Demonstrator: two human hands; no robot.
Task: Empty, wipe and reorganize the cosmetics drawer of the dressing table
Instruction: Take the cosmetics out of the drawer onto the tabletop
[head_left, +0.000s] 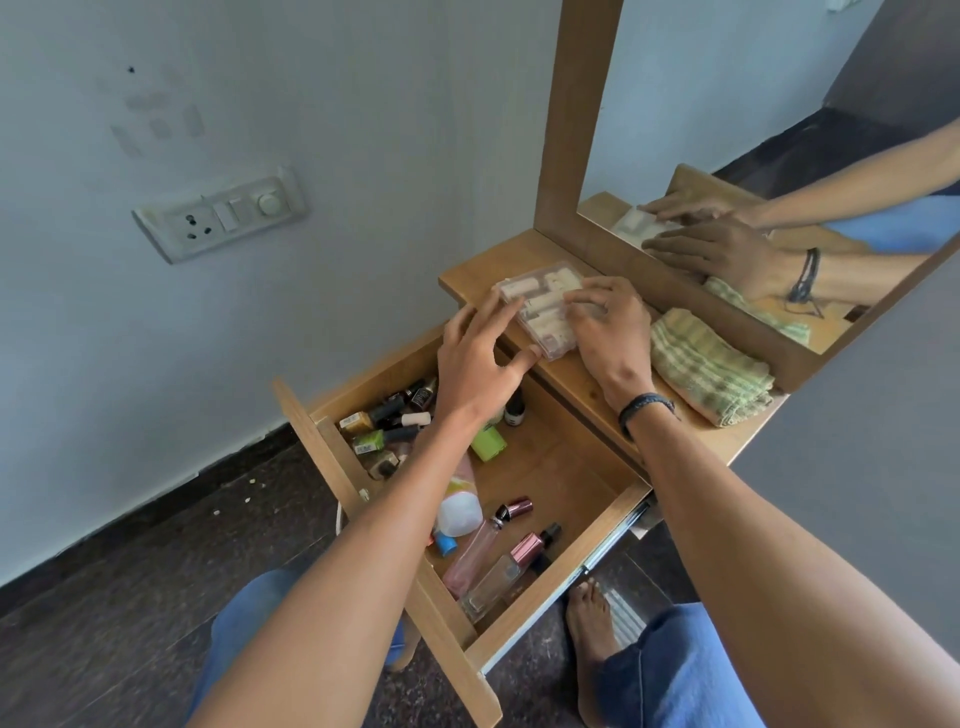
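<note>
A clear plastic box (543, 306) with small compartments lies on the wooden dressing table top (483, 273). My left hand (480, 364) touches its left side with spread fingers and the thumb at its near corner. My right hand (608, 332) grips its right edge with curled fingers. Below, the wooden drawer (566, 467) stands pulled out. It holds several nail polish bottles (387, 421) at the far left, a green container (488, 442), a white-capped tube (457, 506) and glass perfume bottles (498, 561).
A folded green striped cloth (709, 369) lies on the table top right of the box. The wood-framed mirror (779, 171) stands behind and reflects both hands. A switch panel (221, 213) is on the wall at left. My knees and bare foot (592, 634) are under the drawer.
</note>
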